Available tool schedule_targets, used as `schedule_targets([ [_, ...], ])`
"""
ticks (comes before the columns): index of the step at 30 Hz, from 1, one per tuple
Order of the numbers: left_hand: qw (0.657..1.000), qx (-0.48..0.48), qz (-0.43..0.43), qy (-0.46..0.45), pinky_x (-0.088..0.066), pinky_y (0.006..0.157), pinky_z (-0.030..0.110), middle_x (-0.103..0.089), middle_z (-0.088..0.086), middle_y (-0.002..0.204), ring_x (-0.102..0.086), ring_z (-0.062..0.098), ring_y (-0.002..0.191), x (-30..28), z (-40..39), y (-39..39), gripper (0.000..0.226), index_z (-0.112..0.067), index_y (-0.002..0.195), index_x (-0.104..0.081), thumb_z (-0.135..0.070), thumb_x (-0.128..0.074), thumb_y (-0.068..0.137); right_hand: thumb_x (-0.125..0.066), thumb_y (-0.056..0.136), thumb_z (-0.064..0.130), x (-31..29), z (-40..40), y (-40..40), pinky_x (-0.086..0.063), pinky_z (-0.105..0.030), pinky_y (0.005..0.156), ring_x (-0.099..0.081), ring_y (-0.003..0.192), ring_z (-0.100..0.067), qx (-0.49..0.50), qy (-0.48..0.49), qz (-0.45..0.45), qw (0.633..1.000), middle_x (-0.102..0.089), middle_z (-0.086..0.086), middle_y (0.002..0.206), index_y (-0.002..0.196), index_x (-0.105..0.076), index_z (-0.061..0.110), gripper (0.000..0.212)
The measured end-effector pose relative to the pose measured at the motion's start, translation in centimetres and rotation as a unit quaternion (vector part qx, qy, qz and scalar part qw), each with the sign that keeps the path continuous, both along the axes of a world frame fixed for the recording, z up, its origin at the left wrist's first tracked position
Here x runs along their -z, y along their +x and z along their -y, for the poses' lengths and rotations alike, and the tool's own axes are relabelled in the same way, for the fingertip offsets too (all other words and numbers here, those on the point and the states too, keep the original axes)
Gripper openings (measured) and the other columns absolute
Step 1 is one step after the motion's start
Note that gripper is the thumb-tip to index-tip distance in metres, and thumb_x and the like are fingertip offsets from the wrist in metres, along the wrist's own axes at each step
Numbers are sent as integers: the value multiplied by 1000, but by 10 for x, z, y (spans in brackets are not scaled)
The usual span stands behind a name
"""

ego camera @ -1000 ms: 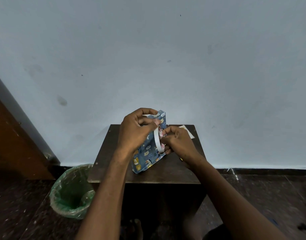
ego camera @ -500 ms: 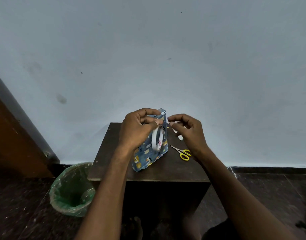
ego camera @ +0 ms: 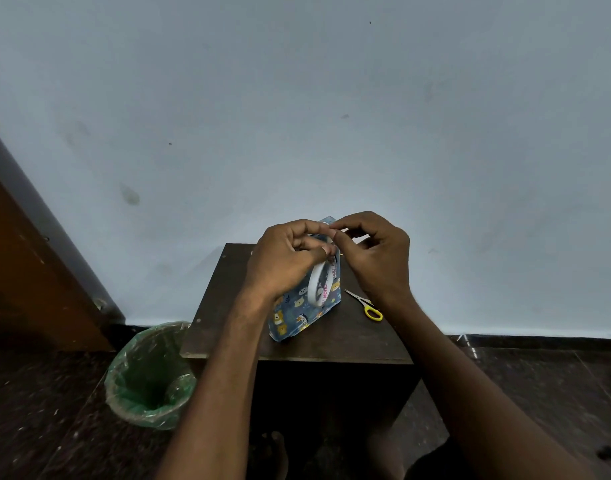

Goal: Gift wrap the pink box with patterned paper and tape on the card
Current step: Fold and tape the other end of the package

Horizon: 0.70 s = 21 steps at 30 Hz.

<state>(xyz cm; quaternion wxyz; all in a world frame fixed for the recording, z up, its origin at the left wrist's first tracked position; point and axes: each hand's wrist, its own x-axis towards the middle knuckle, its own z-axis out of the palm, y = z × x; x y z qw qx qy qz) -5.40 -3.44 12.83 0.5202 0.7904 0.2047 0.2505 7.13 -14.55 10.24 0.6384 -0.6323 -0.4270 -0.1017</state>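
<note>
Box: your wrapped box [ego camera: 302, 315] stands on edge mid-counter [ego camera: 349, 337], long axis running near-left to far-right.
Paper: glossy blue, cartoon animals.
Hands: your left [ego camera: 283, 261] grips the white tape ring [ego camera: 317, 284]; your right [ego camera: 375, 254] pinches at its top.

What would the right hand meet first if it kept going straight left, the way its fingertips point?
Most likely the left hand, whose fingertips already sit close to the right hand above the tape roll and wrapped box. Whether they touch is unclear from this view.
</note>
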Motion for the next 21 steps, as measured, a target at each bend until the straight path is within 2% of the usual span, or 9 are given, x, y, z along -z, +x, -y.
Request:
schedule_targets([
  [4,1000,1,4,2,-57,101,54,-82,-4,87,-79,13,95,3,0,2,23,-37,105,-80,-31,-82,82,-79,86,2,2,0,-1,-43,-19,56,-70,85,-15,18,1,50,999,-72,4,91,87,-77,14,12],
  [9,1000,-6,-6,7,-57,101,54,-82,-8,85,-79,9,94,4,1,4,34,-37,111,-78,-40,-80,77,-79,87,5,3,1,-1,-42,-18,58,-70,84,-15,29,-2,50,998,-72,6,91,87,-75,14,9],
  [14,1000,-9,-11,-14,-59,100,52,-82,-6,87,-80,10,94,6,-1,5,24,-39,97,-83,-37,-79,74,-80,84,1,3,-1,-2,-42,-12,65,-70,81,-15,35,2,44,998,-72,3,87,84,-77,13,12],
  [18,1000,-17,-8,-16,-60,99,54,-82,-6,88,-80,13,92,6,-1,7,20,-37,98,-83,-37,-79,78,-78,87,5,1,0,1,-48,-18,65,-69,77,-13,-4,-21,-33,999,-76,7,90,89,-79,16,11],
  [21,1000,-5,0,-10,-60,101,51,-83,-5,89,-80,11,94,6,-1,7,14,-29,102,-82,-20,-81,90,-71,97,11,2,2,4,-53,-30,59,-70,71,-15,-50,-15,-112,992,-77,2,87,104,-80,16,12],
])
